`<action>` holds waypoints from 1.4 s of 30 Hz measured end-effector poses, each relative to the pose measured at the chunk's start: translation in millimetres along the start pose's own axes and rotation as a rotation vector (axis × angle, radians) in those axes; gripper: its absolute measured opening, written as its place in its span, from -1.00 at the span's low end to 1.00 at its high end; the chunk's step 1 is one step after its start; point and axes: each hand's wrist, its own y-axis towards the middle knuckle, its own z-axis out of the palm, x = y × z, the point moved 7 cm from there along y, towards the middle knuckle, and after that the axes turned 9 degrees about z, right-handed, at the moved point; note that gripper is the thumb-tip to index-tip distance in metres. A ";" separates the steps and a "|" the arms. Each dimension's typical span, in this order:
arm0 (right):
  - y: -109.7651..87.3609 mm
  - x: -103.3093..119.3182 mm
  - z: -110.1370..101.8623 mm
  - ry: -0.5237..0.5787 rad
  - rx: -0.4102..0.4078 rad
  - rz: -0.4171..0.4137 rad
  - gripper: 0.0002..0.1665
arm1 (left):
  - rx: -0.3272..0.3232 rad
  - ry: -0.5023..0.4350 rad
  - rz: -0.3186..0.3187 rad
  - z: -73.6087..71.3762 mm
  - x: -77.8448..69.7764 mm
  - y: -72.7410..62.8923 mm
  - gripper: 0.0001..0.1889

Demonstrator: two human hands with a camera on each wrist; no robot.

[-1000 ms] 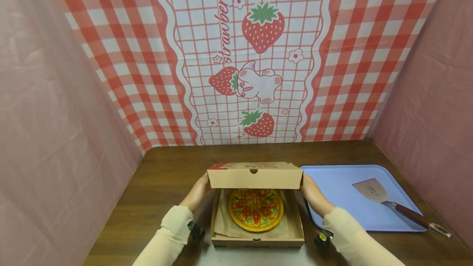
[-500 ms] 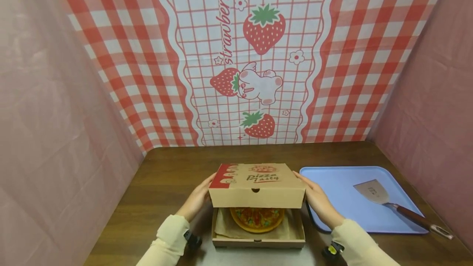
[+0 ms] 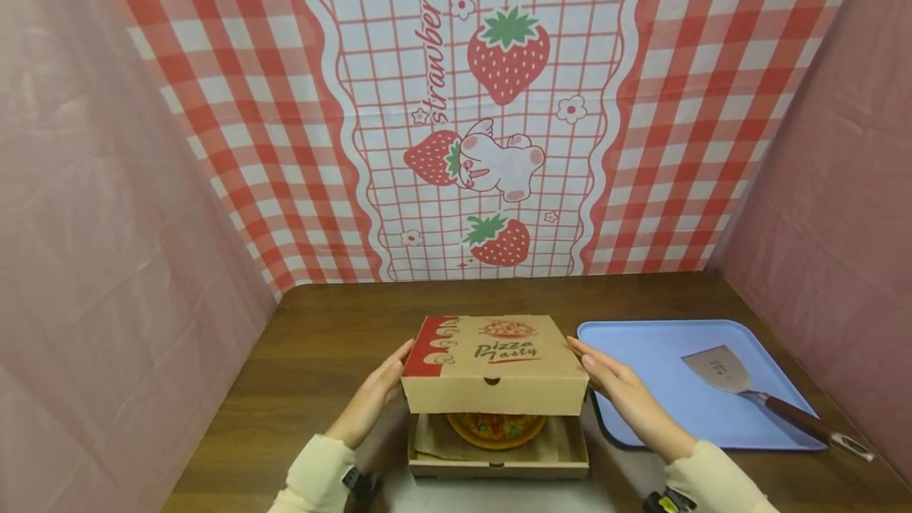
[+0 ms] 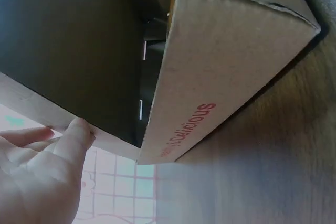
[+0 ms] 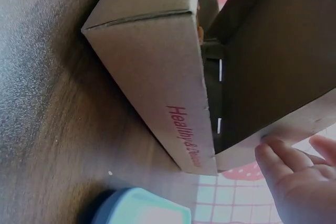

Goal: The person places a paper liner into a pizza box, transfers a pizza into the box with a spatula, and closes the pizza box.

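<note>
A cardboard pizza box [image 3: 496, 469] stands partly open at the front middle of the table. Its lid [image 3: 530, 355], printed "Pizza Tasty", tilts over the base with a gap at the front. Through that gap shows the near part of a pizza [image 3: 495, 430] on brown paper; the lid hides the rest. My left hand [image 3: 374, 398] touches the lid's left side with its fingertips, as the left wrist view also shows for the hand [image 4: 42, 174]. On the other side my right hand [image 3: 627, 390] presses the lid's right wall with nearly straight fingers, seen again in the right wrist view.
A light blue tray [image 3: 644, 386] lies to the right of the box, close to the right hand. On it rests a spatula [image 3: 720, 368] with a brown handle sticking out past the tray's right edge. A checked strawberry cloth [image 3: 499, 157] hangs behind the table.
The lid has swung down and toward the front, so its printed top shows and less of the pizza is visible. Both hands have moved with its sides. Tray and spatula stay put.
</note>
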 end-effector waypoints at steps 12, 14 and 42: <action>-12.5 3.0 9.8 -0.166 0.089 -0.113 -0.10 | 0.062 -0.007 -0.021 7.1 5.6 -8.6 0.06; -12.5 0.7 11.4 -0.166 0.092 -0.106 -0.02 | 0.071 -0.022 -0.023 9.3 6.5 -9.7 0.11; -22.2 -20.3 23.3 -0.584 -0.031 -0.152 0.26 | 0.061 0.472 -0.035 16.0 20.9 -22.2 0.23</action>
